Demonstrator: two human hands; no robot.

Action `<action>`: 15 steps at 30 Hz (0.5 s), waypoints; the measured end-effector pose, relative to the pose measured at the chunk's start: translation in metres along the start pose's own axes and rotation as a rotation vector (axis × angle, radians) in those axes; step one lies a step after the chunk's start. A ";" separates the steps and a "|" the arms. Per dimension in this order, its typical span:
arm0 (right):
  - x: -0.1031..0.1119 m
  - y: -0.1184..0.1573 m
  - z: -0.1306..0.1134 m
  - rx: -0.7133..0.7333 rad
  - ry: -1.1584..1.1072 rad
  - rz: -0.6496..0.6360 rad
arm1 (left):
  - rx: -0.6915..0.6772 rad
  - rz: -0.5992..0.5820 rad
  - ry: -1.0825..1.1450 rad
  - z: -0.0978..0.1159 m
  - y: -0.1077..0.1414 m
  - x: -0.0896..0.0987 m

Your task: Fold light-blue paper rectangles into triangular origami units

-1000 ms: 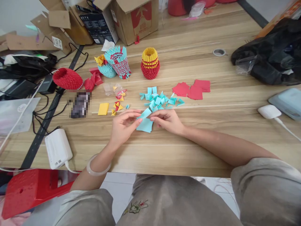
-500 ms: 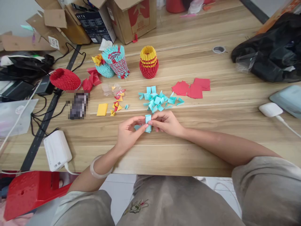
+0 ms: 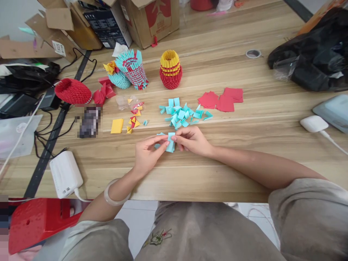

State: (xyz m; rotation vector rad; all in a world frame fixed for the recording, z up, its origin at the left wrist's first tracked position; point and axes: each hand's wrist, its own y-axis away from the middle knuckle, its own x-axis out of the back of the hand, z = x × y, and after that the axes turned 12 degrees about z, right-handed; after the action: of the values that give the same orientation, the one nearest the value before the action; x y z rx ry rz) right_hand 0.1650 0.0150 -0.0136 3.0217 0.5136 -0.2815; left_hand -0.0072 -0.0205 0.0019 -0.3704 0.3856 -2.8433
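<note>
A small light-blue paper strip (image 3: pixel 171 142) is pinched between my two hands near the table's front. My left hand (image 3: pixel 149 151) grips its left edge with thumb and fingers, and my right hand (image 3: pixel 194 140) holds its upper right side. More light-blue paper (image 3: pixel 157 145) shows partly behind my left fingers. Just beyond the hands lies a loose pile of folded light-blue pieces (image 3: pixel 181 115). Red paper squares (image 3: pixel 225 101) are to the right of the pile, and a yellow paper stack (image 3: pixel 117 125) is to the left.
A yellow-and-red paper vase (image 3: pixel 170 70), a blue-and-red one (image 3: pixel 134 70) and a red one (image 3: pixel 73 90) stand farther back. Cardboard boxes (image 3: pixel 141 27) are behind. A white power bank (image 3: pixel 66 174) sits front left, a black bag (image 3: pixel 312 54) right, a tape roll (image 3: pixel 253 54) back right.
The top of the light-blue strip looks flatter and smoother between my fingers. Both hands stay in nearly the same place, and the view has shifted slightly.
</note>
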 end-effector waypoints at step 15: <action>0.000 -0.001 0.000 -0.005 -0.037 0.020 | -0.018 -0.015 -0.003 0.001 0.000 0.001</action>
State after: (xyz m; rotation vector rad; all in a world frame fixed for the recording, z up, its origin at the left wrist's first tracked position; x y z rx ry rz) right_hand 0.1645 0.0156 -0.0139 3.0088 0.4804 -0.3343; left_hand -0.0078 -0.0206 0.0035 -0.3821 0.4095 -2.8555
